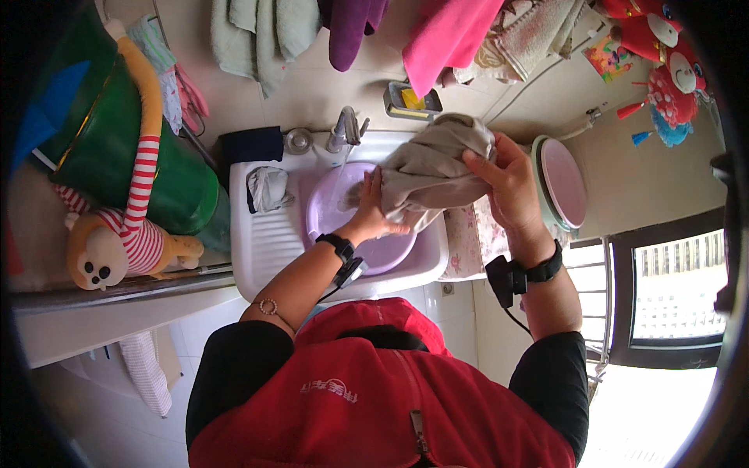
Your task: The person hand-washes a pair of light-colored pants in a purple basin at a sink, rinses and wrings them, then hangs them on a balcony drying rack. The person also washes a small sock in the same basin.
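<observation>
A beige-grey cloth (436,167), bunched and folded, is held up over the right part of a purple plastic basin (327,219). My right hand (510,178) pinches its right side, thumb in front. At the cloth's left edge is my left hand (374,207), with cloth between its thumb and fingers; the fingertips are partly hidden. Water runs from a metal faucet (350,128) into the basin, which stands inside a white washing sink (263,281) with a ribbed washboard side. Some darker cloth appears in the basin's water behind my left fingers.
On the ribbed side lies a wet grey-white cloth (270,188). A dark folded cloth (251,144) and a round metal drain strainer (299,141) rest along the back rim. Behind hangs a soap holder (412,100), below several towels (450,38). Stacked basins (563,181) stand right.
</observation>
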A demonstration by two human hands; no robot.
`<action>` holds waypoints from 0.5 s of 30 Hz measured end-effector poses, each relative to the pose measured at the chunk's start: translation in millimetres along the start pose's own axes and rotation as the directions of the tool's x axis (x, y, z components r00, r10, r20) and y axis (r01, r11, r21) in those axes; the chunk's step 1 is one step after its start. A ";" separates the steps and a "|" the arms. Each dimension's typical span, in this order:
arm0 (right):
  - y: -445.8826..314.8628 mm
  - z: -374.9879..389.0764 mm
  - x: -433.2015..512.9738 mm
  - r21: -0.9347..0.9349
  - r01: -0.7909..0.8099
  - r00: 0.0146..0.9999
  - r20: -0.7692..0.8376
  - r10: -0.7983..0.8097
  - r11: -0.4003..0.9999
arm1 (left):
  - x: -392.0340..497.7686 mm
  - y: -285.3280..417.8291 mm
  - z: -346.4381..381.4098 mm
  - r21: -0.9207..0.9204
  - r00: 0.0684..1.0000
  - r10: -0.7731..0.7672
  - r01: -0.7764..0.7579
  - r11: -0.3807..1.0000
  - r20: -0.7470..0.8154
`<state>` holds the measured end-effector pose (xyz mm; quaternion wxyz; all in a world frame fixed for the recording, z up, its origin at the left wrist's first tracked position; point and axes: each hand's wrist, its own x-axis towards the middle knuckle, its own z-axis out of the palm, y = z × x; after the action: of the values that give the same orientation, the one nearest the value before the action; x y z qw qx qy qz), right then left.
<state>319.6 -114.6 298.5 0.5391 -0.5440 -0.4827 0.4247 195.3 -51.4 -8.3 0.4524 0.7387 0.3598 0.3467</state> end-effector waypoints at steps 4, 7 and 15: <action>-8.9 16.7 -12.0 -0.059 0.030 0.999 0.036 -0.028 0.998 | 27.7 5.6 6.9 -0.534 0.999 0.046 -0.052 0.844 -0.024; 2.6 16.5 -12.1 0.038 0.037 0.996 0.082 -0.040 0.999 | 37.9 -3.3 2.3 -0.268 0.991 0.077 -0.104 0.958 -0.108; 142.4 -66.2 17.3 -0.284 -0.073 0.993 -0.114 0.042 0.956 | 21.1 -50.0 -40.2 0.043 0.889 -0.322 0.327 0.944 0.324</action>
<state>397.2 -102.6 161.4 0.4668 -0.6525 -0.4938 0.3355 161.3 -0.1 -36.1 0.5617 0.7126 0.3959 0.1412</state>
